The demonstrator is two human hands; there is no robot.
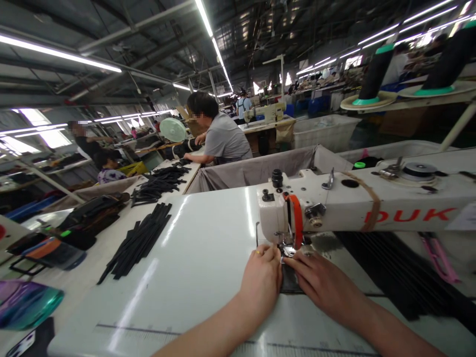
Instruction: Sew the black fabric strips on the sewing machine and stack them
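My left hand [261, 274] is closed beside the presser foot of a white sewing machine [334, 198]. Its fingers are bent and pressed together, a small yellow spot showing on one. From the other side my right hand [323, 277] reaches to the same place, fingers close together and their tips by the presser foot [288, 251]. Something small and pale shows between the fingertips, too small to name; whatever else they pinch is hidden. A dark patch [290, 280] lies between the hands on the machine bed. Long black strips [394, 272] lie under the machine arm, right of my right hand.
Black strips [139, 243] lie in a bundle on the left of the table, with another pile [161, 181] behind. Pink snips [439, 258] lie at right. A phone [28, 342] is at lower left. Beyond a cloth-lined bin [256, 166] a co-worker [226, 136] handles dark pieces.
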